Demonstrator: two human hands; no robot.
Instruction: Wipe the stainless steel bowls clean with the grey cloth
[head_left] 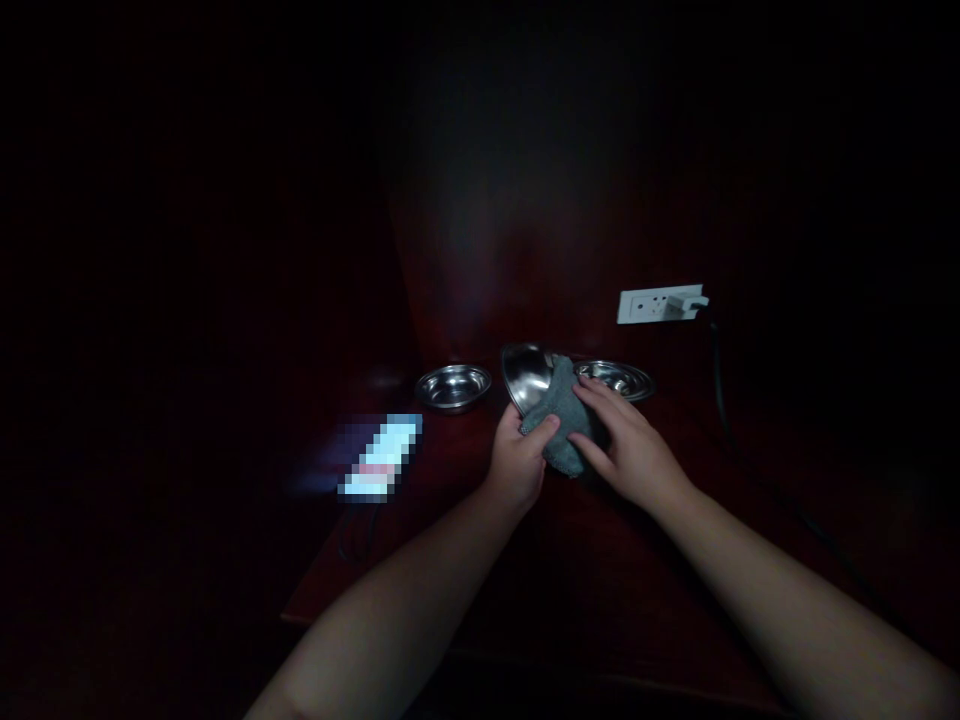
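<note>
A steel bowl (525,375) is tipped on its edge over a dark wooden table (600,600). My left hand (517,462) grips the bowl's lower rim, thumb pressed over a grey cloth (561,415). My right hand (626,445) lies on the cloth with fingers stretched flat, pressing it against the bowl. Part of the cloth hangs below the bowl between both hands.
A second steel bowl (453,386) sits to the left, a third (619,379) behind my right hand. A lit phone screen (381,458) lies at the left. A white wall socket (652,304) holds a plug whose black cable (721,400) runs down the right side.
</note>
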